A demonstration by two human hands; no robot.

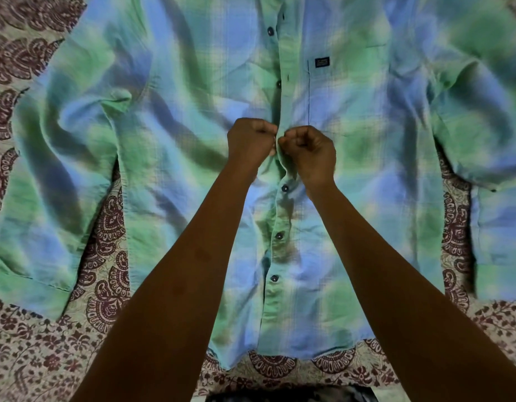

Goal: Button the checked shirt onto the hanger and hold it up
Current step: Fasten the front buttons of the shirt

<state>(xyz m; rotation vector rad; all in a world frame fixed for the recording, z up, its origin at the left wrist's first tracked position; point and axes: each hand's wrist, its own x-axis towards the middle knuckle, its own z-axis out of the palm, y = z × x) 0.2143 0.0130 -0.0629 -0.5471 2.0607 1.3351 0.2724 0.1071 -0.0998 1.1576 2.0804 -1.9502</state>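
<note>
The checked shirt (169,117) lies flat, front up, on a patterned bedsheet (33,358), collar toward 12 o'clock. Left hand (251,143) and right hand (311,153) each pinch the placket at centre, likely to work a button through (hanger not visible).

Both bare arms stretched straight out ahead. Left hand (251,142) and right hand (310,153) close together, knuckles up, fingers curled tight, pinching cloth between them.
</note>
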